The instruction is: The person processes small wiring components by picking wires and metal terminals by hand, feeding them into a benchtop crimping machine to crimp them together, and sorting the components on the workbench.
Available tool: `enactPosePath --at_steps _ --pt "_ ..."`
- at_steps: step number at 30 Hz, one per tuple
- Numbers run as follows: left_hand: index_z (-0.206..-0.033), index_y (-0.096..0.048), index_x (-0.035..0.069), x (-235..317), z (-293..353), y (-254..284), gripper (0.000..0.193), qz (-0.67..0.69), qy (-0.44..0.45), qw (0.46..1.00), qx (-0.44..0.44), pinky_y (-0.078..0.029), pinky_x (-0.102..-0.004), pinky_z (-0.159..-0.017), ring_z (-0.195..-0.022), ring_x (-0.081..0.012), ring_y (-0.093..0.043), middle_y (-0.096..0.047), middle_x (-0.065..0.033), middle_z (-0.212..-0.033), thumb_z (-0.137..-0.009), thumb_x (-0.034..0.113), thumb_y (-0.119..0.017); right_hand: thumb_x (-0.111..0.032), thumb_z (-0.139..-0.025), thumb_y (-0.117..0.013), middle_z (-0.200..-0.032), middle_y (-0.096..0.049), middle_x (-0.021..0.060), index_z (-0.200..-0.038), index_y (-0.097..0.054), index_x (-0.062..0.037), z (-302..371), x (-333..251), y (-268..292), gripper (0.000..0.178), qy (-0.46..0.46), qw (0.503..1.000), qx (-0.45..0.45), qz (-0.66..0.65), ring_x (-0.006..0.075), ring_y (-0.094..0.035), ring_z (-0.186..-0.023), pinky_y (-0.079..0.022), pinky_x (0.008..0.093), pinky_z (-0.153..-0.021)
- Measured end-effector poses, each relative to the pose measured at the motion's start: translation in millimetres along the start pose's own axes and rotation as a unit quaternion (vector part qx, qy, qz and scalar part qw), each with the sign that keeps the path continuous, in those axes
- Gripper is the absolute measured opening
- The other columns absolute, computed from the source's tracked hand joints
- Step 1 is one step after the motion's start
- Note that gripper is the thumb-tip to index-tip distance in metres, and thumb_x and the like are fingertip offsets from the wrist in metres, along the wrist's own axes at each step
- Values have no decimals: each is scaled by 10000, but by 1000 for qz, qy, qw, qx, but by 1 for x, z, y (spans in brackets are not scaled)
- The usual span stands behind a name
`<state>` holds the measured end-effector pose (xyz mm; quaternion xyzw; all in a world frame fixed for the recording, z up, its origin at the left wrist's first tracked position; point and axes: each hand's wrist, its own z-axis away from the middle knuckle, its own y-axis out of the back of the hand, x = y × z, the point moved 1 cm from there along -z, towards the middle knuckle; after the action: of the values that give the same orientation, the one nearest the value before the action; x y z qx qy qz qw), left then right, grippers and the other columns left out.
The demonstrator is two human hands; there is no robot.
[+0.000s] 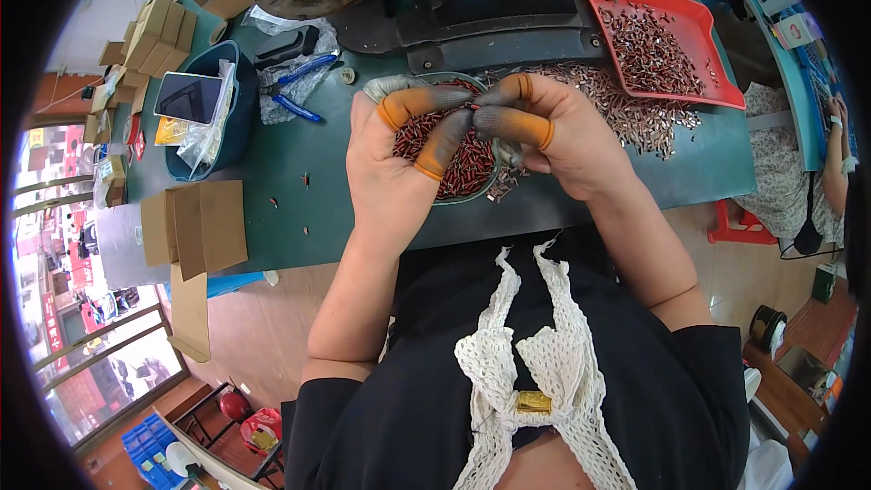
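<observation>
My left hand (399, 141) and my right hand (562, 132) meet over a round bowl (494, 183), thumb and index finger pinched on each. Orange and grey finger covers sit on those fingers. Between the touching fingertips a tiny dark reddish bit shows, too small to name. Under the hands the bowl is full of small red-brown cylindrical parts (464, 168). A loose heap of similar coppery and silvery pieces (649, 127) spreads over the green table to the right of my right hand.
A dark machine (490, 9) stands at the back. A red tray (717, 82) of parts lies at right. At left are blue-handled pliers (298, 109), a dark bin (238, 132) with a phone (188, 97) on top, and an open cardboard box (213, 227). Another person's arm (835, 163) shows far right.
</observation>
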<state>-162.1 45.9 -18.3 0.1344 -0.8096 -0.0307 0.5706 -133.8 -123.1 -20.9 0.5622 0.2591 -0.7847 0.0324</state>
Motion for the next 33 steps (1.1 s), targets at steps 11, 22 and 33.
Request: enactPosePath --at_steps 11,22,33 --pt "-854 -679 86 11 0 1 230 -156 -187 970 -16 -421 -304 -750 -854 -222 -511 -597 -36 -860 -656 12 -769 -125 -860 -672 -708 -578 -16 -906 -627 -40 15 -1 2 106 23 1000 7 19 9 -445 -487 -315 144 -403" --pt "-981 -671 78 14 2 -7 262 31 -1 996 -80 -460 -256 -789 -885 -152 -542 -541 -47 -1006 -737 53 -763 -186 -860 -664 -649 -552 -17 -905 -604 -36 23 -5 10 167 31 999 -36 18 8 -433 -452 -277 143 -372" --pt "-935 -643 23 23 -17 -39 178 176 -43 974 -133 -453 -226 -760 -844 -106 -562 -573 -27 -944 -779 0 -725 -196 -893 -624 -819 -653 52 -1073 -610 -19 67 -32 68 253 188 979 35 66 -19 -493 -500 -323 108 -398"
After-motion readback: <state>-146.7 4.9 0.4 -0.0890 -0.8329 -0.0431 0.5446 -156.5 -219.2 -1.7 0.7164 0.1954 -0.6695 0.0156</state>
